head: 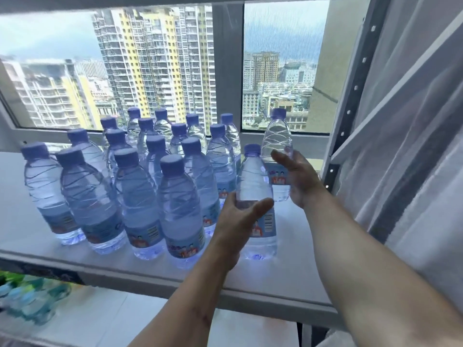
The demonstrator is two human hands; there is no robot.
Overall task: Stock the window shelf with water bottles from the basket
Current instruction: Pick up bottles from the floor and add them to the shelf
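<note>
Head view, white window shelf in front of window.

Left hand: grips near water bottle at mid-body, thumb curled across front above label, fingers wrapped behind and mostly hidden. Bottle upright, base on shelf near front edge, just right of the standing group.

Right hand: holds far water bottle from its right side, thumb lying across front of the bottle at label height, fingers behind it, spread not discernible. Bottle upright, behind and right of the near one; whether its base touches shelf cannot be told. Both with purple caps, clear ribbed shoulders, blue labels.

Stocked bottles: same type, packed in rows from window sill to shelf front, on left and centre of shelf.

Right of shelf: grey slotted upright, sheer white curtain.

Lower tier, bottom left: green-capped bottles, blurred.

Basket not in view.
</note>
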